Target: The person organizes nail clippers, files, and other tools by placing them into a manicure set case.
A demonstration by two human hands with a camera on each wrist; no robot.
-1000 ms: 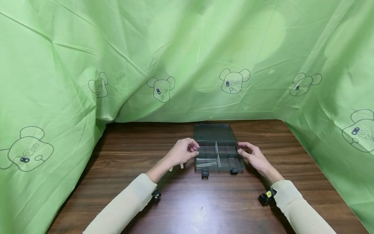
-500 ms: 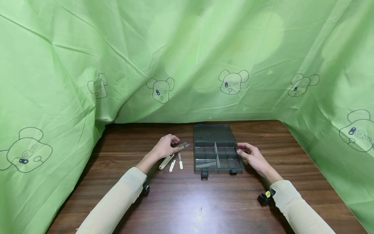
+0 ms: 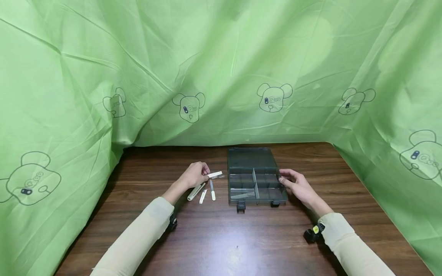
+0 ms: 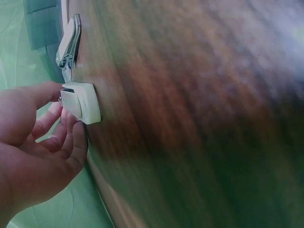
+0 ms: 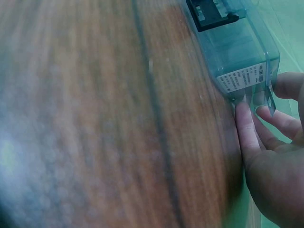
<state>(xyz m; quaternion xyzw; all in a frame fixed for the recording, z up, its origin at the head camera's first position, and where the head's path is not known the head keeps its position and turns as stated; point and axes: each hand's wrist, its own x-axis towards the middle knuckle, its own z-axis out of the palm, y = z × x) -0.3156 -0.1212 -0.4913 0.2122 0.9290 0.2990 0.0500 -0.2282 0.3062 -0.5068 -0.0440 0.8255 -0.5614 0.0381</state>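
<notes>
In the head view my left hand (image 3: pixel 195 174) pinches the near end of a thin white strip (image 3: pixel 215 174), whose kind I cannot tell. A clear piece (image 3: pixel 221 177) shows beside it. Just below that hand lie a large beige nail clipper (image 3: pixel 196 191), a small nail clipper (image 3: pixel 203 196) and a nail file (image 3: pixel 212 191). The left wrist view has the large clipper (image 4: pixel 85 103) in front of the fingertips, hiding the strip. My right hand (image 3: pixel 301 186) grips the right wall of a dark see-through compartment box (image 3: pixel 257 202), lid laid back; one thin grey piece (image 3: pixel 242 195) lies in its front left compartment.
The box's two latches (image 3: pixel 241 206) hang at its front. A brown wood-grain table (image 3: pixel 221 237) lies under everything. Green cloth (image 3: pixel 221 69) with printed bear heads encloses the back and sides. A barcode label (image 5: pixel 242 77) is on the box's side.
My left hand has moved left from the box to the small items and taken hold of the strip, which has turned its white face up. The right hand has stayed at the box.
</notes>
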